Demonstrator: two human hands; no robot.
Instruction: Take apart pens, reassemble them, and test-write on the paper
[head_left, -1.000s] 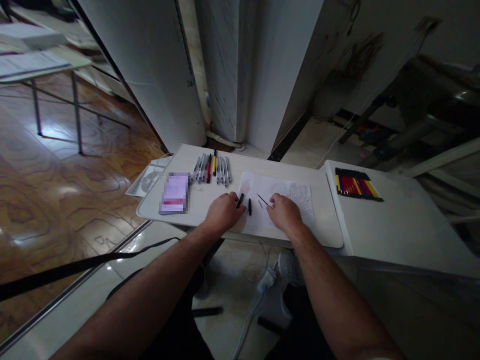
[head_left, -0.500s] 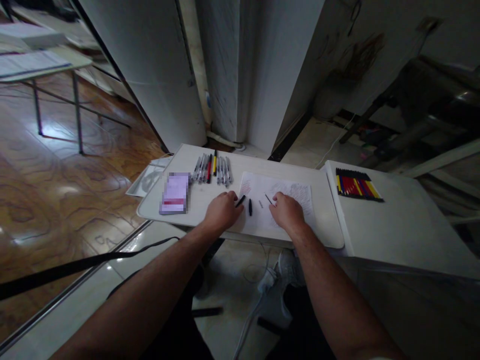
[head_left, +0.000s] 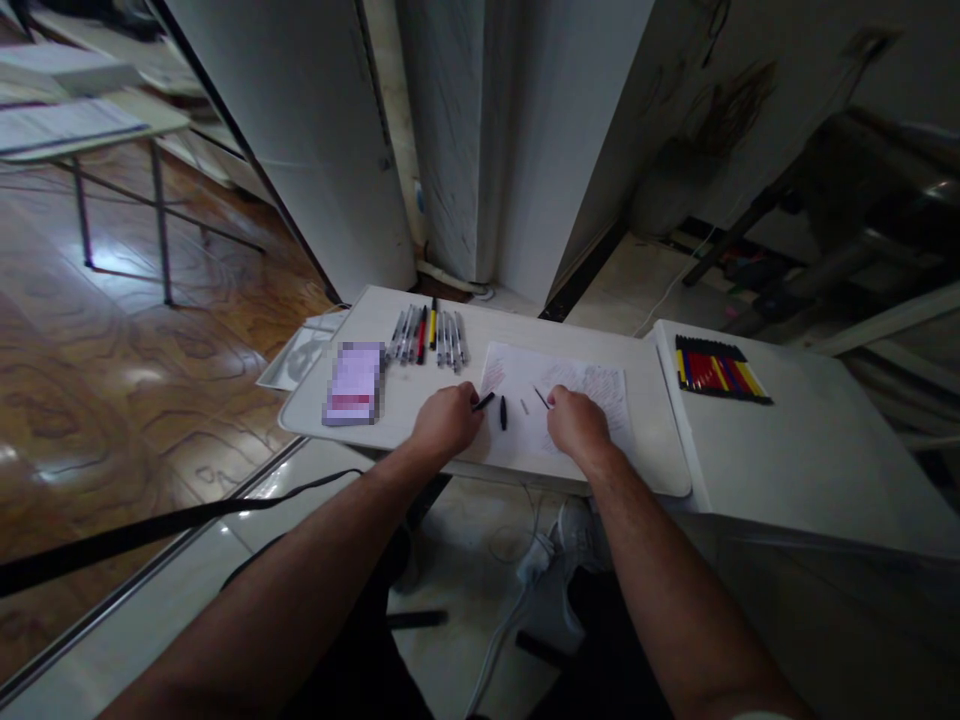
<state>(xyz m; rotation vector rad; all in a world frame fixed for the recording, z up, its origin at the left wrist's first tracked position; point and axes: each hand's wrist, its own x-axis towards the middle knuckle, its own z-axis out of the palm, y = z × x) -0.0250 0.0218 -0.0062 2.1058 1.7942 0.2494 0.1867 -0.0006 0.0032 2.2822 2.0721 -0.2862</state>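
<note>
Over the left part of a written-on paper sheet [head_left: 517, 362], my left hand [head_left: 448, 418] is closed around a black pen barrel [head_left: 486, 402] whose end sticks out toward the right. My right hand [head_left: 579, 422] pinches a thin dark rod [head_left: 541, 397], which looks like a pen refill, its tip pointing up and left above the sheet. Between the hands lie a black pen cap [head_left: 503, 412] and a small grey piece [head_left: 524, 406], too small to name. Both hands rest low, near the front edge of the white table [head_left: 405, 400].
Several clear pens [head_left: 452, 342] lie in a row with a red marker [head_left: 421, 336] and a yellow marker [head_left: 433, 325]. At left is a blurred-out purple-white item [head_left: 355, 383]. A pack of coloured markers [head_left: 720, 370] sits on the adjoining white surface [head_left: 810, 450].
My right hand has shifted slightly right with the thin rod. My left hand keeps hold of the barrel, and the cap and grey piece stay on the sheet. The view has shifted a little.
</note>
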